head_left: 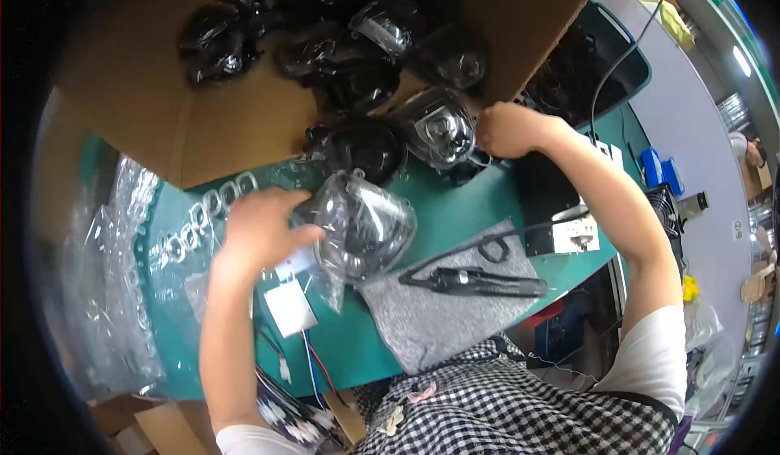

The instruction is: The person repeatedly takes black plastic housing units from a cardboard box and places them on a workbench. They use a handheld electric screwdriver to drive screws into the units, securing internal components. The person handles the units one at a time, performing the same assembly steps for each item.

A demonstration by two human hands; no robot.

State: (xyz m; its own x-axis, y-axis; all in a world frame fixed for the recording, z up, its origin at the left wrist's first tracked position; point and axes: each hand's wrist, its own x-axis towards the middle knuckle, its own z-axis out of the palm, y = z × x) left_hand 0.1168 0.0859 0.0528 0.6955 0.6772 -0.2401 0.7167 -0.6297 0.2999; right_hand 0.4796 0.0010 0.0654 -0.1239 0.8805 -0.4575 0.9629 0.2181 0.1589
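Observation:
My left hand [264, 227], a little blurred, has its thumb and fingers apart beside a black rounded part in a clear plastic bag [366, 227] on the green table. My right hand [513, 130] is closed, its fingertips curled at the right side of another bagged black part [443, 127]. What those fingers pinch, if anything, is hidden. A third bagged black part [357, 148] lies between the two, at the near edge of the carton. Under my left wrist are a small white square piece [290, 309] and some wires.
A large open carton [244, 122] holds several bagged black parts. A black electric screwdriver [479, 283] with a cord rests on a grey cloth [431, 325] near me. White rings [203, 211] and clear plastic bags [97, 260] lie left. A black bin [621, 57] stands far right.

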